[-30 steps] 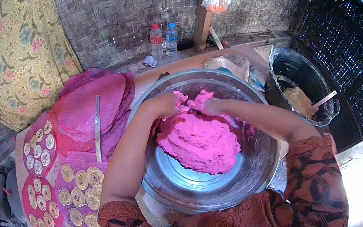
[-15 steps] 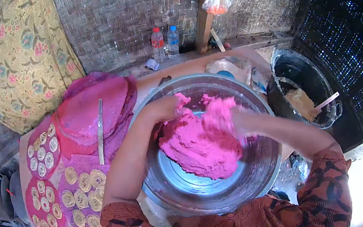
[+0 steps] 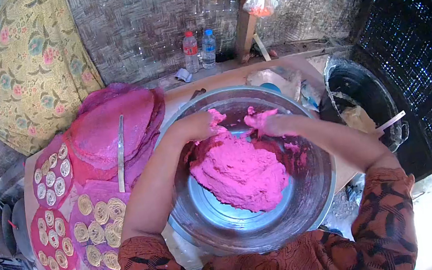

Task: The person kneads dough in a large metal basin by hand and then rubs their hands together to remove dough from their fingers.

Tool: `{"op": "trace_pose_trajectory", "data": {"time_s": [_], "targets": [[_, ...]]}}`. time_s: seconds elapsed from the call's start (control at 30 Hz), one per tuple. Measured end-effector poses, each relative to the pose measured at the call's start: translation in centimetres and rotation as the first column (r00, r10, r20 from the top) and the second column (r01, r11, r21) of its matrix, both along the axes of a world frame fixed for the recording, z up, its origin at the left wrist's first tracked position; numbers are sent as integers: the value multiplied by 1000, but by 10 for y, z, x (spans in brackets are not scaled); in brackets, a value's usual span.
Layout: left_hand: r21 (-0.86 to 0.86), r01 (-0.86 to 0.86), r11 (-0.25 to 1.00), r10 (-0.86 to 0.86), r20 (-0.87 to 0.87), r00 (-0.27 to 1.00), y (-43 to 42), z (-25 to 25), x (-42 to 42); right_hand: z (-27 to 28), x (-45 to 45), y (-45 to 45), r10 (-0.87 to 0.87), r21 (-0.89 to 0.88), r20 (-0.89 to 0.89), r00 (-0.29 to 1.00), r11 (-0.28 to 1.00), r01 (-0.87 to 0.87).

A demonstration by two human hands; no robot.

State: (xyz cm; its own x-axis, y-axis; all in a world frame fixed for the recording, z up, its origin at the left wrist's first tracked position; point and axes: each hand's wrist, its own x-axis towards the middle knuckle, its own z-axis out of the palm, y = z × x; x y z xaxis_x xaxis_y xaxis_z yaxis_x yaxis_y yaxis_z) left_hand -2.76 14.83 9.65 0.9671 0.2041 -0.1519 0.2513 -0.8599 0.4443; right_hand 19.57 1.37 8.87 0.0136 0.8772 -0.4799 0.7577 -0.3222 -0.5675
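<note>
A large mound of bright pink dough (image 3: 241,173) lies in a wide metal basin (image 3: 315,204) in front of me. My left hand (image 3: 203,125) is at the dough's upper left edge, its pink-coated fingers partly spread and touching the mound. Just above the dough's upper right side is my right hand (image 3: 270,123), fingers apart and smeared with pink, with nothing held in it. Pink smears and small bits of dough stick to the basin's right inner wall.
Left of the basin are stacked pink sheets (image 3: 109,131) with a flat metal strip (image 3: 121,154) on top, and pink sheets bearing coiled pale rounds (image 3: 96,231). At right stands a dark bucket (image 3: 388,89) holding pale paste and a stick. Two bottles (image 3: 191,52) stand behind.
My right hand has lifted off the dough, moving slightly up, and its fingers have spread. My left hand stays nearly in place. The view has shifted slightly.
</note>
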Motion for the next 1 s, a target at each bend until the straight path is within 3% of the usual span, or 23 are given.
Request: {"op": "trace_pose_trajectory", "data": {"time_s": [0.03, 0.07, 0.1, 0.13, 0.2, 0.27, 0.33, 0.37, 0.4, 0.47, 0.5, 0.53, 0.6, 0.63, 0.7, 0.73, 0.77, 0.8, 0.83, 0.87, 0.9, 0.93, 1.0], "targets": [[3, -16, 1000, 16, 5, 1000, 1, -3, 0, -24, -2, 2, -5, 104, 163, 987, 995, -12], [7, -16, 1000, 16, 4, 1000, -2, -2, -2, -40, -6, 5, -63, 2, 106, 992, 998, 63], [-4, -45, 999, 45, 8, 999, -7, -1, -5, -42, -8, -3, -60, 9, 105, 993, 998, 60], [-9, -75, 997, 75, 9, 997, -7, 1, -9, -40, -12, -9, 228, 108, 81, 970, 966, -236], [46, -78, 996, 82, -75, 994, -4, -2, -5, -29, -14, -10, 496, 205, 91, 863, 839, -504], [82, -78, 994, 90, -156, 984, -1, -14, -1, 3, -26, -7, 372, 182, 268, 889, 886, -426], [-28, -140, 990, 140, -2, 990, 0, -19, 1, 29, -35, -5, 200, 190, 318, 927, 944, -269], [-27, -136, 990, 136, -2, 991, -1, -19, 1, 43, -43, -12, 196, 191, 319, 927, 945, -265], [-5, -119, 993, 120, 33, 992, -3, -16, 0, 65, -56, -22, 143, 168, 438, 887, 957, -237], [27, -108, 994, 106, 69, 992, -4, -12, -2, 49, -43, -25, 268, -43, 546, 794, 955, -293], [77, -81, 994, 84, -28, 996, -3, -11, -3, 41, -36, -26, 343, -151, 582, 737, 936, -317], [115, -47, 992, 62, -130, 990, -2, -13, -4, 46, -33, -33, 600, -312, 585, 546, 787, -531], [56, -73, 996, 80, -134, 988, 1, -16, -4, 40, -18, -50, 801, -478, 523, 292, 559, -677], [4, -94, 996, 94, -139, 986, -1, -15, -3, 32, -9, -61, 648, 117, 584, 489, 529, -841], [-22, -76, 997, 74, -78, 994, -9, -4, -4, 22, -1, -71, 520, 669, 479, 707, 305, -678], [-32, -61, 998, 60, -16, 998, -13, 7, -5, 27, -5, -74, 284, 375, -70, 956, 896, -239], [-35, -53, 998, 52, -20, 998, -17, 18, -6, 35, -13, -72, -18, -21, -308, 951, 1000, 12], [-47, -55, 997, 53, -31, 998, -20, 27, -7, 43, -21, -70, -429, -396, -325, 843, 871, 291], [-60, -57, 997, 54, -45, 998, -20, 31, -7, 25, -21, -61, -436, -400, -329, 837, 868, 295], [-63, -52, 997, 49, -52, 997, -19, 27, -6, -6, -17, -47, -323, -191, -286, 902, 942, 277], [-24, -35, 999, 36, 54, 998, -17, 20, -6, -26, -17, -37, -215, 21, -213, 953, 974, 224], [16, -25, 1000, 22, 158, 987, -16, 17, -8, -29, -24, -29, -214, 13, -218, 952, 975, 222], [-18, -33, 999, 36, 203, 979, -15, 18, -8, -37, -34, -7, 67, 151, -21, 998, 987, -63]]}}
